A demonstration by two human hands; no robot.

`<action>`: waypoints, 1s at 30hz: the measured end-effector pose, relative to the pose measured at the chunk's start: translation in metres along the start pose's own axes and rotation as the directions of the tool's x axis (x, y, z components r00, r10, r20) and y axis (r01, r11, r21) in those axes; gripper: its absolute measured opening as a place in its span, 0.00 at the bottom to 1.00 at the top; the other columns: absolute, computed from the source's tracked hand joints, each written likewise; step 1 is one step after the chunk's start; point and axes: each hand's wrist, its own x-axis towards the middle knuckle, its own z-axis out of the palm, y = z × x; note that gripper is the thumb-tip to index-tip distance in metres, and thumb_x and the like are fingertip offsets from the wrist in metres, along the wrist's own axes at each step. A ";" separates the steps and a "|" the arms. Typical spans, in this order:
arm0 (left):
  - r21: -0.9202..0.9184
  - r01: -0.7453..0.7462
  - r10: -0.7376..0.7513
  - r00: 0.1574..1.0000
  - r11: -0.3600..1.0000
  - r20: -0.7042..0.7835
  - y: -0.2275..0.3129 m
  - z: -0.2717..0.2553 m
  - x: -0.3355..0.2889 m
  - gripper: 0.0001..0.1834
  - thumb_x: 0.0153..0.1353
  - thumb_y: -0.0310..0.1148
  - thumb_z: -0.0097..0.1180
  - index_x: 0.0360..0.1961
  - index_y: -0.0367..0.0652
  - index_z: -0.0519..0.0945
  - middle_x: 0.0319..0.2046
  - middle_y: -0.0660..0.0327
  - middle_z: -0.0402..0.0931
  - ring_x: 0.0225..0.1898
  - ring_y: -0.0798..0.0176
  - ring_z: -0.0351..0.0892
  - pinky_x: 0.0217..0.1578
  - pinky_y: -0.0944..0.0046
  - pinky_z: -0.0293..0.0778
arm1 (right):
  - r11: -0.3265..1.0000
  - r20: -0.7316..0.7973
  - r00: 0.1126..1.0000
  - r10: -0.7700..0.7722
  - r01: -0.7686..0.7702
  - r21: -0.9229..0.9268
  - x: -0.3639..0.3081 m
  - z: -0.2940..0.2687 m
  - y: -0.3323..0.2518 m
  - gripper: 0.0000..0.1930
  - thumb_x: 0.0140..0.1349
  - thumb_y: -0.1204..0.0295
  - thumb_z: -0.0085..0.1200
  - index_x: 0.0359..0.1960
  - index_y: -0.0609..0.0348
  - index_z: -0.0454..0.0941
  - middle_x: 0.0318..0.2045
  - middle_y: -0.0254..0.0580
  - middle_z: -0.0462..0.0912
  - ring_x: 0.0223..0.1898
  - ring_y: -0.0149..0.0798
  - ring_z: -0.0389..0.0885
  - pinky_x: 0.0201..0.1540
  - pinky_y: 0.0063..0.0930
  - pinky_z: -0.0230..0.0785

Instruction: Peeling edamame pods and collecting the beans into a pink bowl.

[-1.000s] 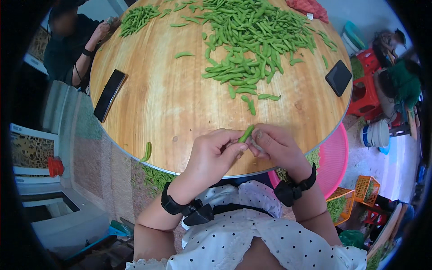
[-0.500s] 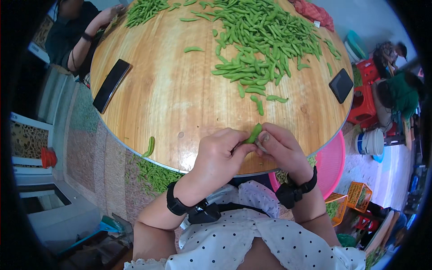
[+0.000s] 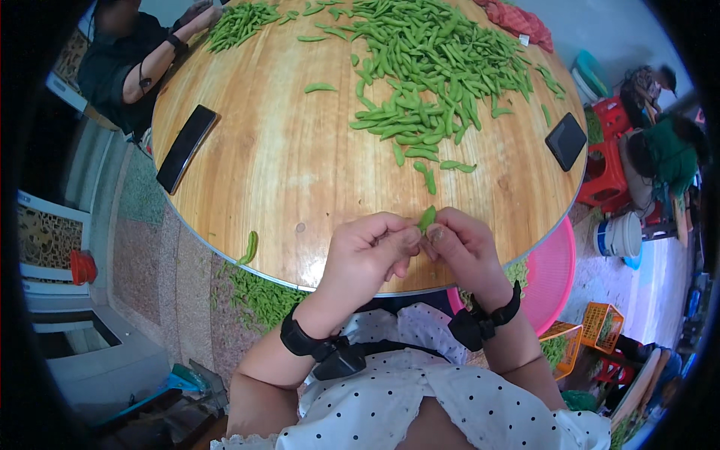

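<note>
Compared with half a second ago, the left hand is drawing its thumb in and bending it, while a co-worker's hand is reaching farther along the table's far left edge. Between the wearer's two hands a green pod is showing its upper end just above the near part of the round wooden table; its lower end is disappearing behind the fingers. The right hand is pinching the pod between thumb and fingers. The left fingers are curling beside it, but whether they are gripping or loosening I cannot tell, since the thumb is covering their tips.

Farther up, a heap of green pods is spreading toward the upper edge, where the view is cutting it off. Phones are lying at either side, one on the left, one on the right. A pink basket is sitting below, partly hiding behind the tabletop and right forearm, so most of its contents are staying out of sight. Toward the right rim, seated people are blurring into shadow, and what they are handling is hard to make out.
</note>
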 end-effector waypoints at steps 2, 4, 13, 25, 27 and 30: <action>-0.144 0.104 -0.101 0.995 0.984 0.024 0.004 -0.002 0.003 0.08 0.60 0.28 0.48 0.35 0.33 0.75 0.20 0.60 0.73 0.14 0.75 0.65 0.13 0.78 0.58 | 0.999 -0.006 0.999 -0.043 0.043 0.013 -0.002 0.000 0.001 0.08 0.62 0.69 0.45 0.28 0.61 0.71 0.19 0.28 0.67 0.22 0.21 0.61 0.23 0.16 0.54; -0.221 0.152 -0.142 0.988 0.963 0.061 0.006 -0.002 0.004 0.09 0.61 0.30 0.47 0.35 0.33 0.75 0.20 0.60 0.73 0.14 0.75 0.64 0.12 0.77 0.57 | 0.994 0.033 0.995 -0.096 0.098 -0.050 -0.003 -0.005 0.003 0.08 0.61 0.70 0.46 0.29 0.61 0.71 0.20 0.28 0.66 0.23 0.21 0.61 0.23 0.16 0.54; 0.364 -0.146 0.173 0.984 0.920 -0.042 -0.012 0.015 -0.003 0.05 0.59 0.26 0.48 0.31 0.35 0.75 0.17 0.68 0.70 0.17 0.79 0.64 0.17 0.76 0.61 | 0.961 -0.027 0.997 0.073 -0.078 -0.266 -0.001 -0.026 -0.016 0.10 0.48 0.72 0.61 0.29 0.61 0.74 0.19 0.26 0.67 0.23 0.20 0.62 0.24 0.17 0.57; 0.281 0.004 -0.020 0.998 0.960 0.054 -0.009 0.027 0.001 0.08 0.61 0.31 0.48 0.31 0.37 0.73 0.22 0.68 0.71 0.19 0.79 0.63 0.19 0.79 0.59 | 0.943 0.045 0.943 0.330 -0.331 0.027 -0.009 -0.042 -0.013 0.07 0.50 0.74 0.58 0.30 0.62 0.77 0.18 0.28 0.73 0.19 0.20 0.69 0.20 0.15 0.61; 0.205 0.044 -0.059 0.996 0.978 0.063 -0.007 0.029 0.005 0.08 0.61 0.31 0.48 0.31 0.36 0.73 0.22 0.68 0.71 0.19 0.79 0.63 0.19 0.79 0.59 | 0.929 0.032 0.933 0.359 -0.361 0.080 -0.008 -0.044 -0.011 0.06 0.50 0.76 0.55 0.30 0.62 0.77 0.17 0.29 0.73 0.18 0.21 0.69 0.19 0.15 0.60; 0.281 -0.002 -0.008 0.999 0.960 0.035 -0.008 0.031 0.007 0.06 0.60 0.28 0.48 0.34 0.36 0.72 0.23 0.67 0.71 0.20 0.78 0.64 0.20 0.78 0.60 | 0.951 -0.094 0.950 0.299 -0.288 0.115 -0.006 -0.047 -0.005 0.06 0.49 0.76 0.55 0.30 0.62 0.77 0.17 0.29 0.73 0.18 0.20 0.68 0.18 0.14 0.59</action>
